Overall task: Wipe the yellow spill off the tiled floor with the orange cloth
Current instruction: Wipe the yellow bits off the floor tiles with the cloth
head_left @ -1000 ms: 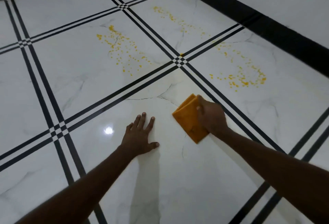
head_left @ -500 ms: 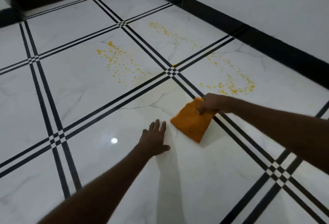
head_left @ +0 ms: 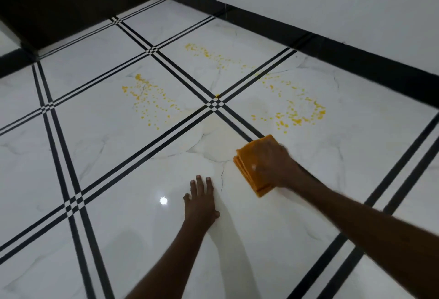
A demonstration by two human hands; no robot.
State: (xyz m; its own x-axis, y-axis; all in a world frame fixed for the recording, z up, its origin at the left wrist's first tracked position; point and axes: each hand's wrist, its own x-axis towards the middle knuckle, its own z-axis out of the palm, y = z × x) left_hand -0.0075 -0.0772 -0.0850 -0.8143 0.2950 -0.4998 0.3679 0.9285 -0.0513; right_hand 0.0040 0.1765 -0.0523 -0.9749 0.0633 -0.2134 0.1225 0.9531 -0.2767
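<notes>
Orange cloth [head_left: 247, 163], folded, lies flat on the tiled floor [head_left: 118, 180] under the pressing right hand [head_left: 273, 165], short of yellow spill [head_left: 294, 113]; left hand [head_left: 200, 203] rests splayed alongside.

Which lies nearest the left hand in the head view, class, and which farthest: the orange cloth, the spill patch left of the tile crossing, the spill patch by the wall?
From the left hand:
1. Orange cloth, just right, under the right hand.
2. Left spill patch, ahead.
3. Wall-side spill patch, farthest ahead.
</notes>
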